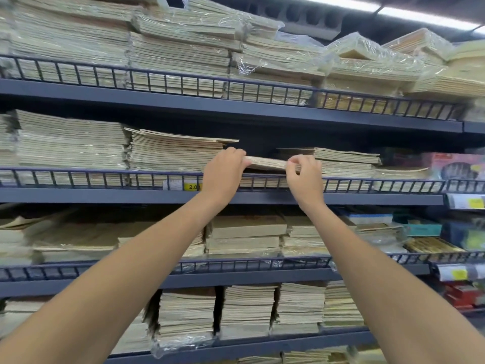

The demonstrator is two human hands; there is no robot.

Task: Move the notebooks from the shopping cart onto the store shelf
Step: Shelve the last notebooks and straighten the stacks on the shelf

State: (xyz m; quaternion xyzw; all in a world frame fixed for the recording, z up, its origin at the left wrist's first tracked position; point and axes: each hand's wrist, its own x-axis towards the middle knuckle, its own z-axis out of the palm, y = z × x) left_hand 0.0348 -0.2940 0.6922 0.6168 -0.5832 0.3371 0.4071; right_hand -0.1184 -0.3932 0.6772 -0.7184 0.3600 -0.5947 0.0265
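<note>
At the second tier from the top of the dark blue metal store shelf point(105, 196), both hands meet on one slim bundle of pale beige paper notebooks point(266, 164). The left hand point(223, 172) has its fingers curled over the bundle's left end. The right hand point(304, 177) pinches the right end between thumb and fingertips. So the bundle is gripped at both ends and held level, just above the dark wire guard rail point(78, 177). It sits over the gap between the taller beige notebook stack on the left point(175, 153) and the lower beige stack on the right point(343, 160). The shopping cart is out of view.

The step in hand looks like setting the bundle down into that gap. To do it well, keep the bundle flat and clear of the rail, and push it straight back rather than at a slant, so its front edge lines up with its neighbours. The left stack's top covers overhang loosely — a brush from the left knuckles could drag them askew, so stay centred. Loosen the fingers only once the bundle's weight rests on whatever lies beneath — little of that shows behind the rail.
</note>
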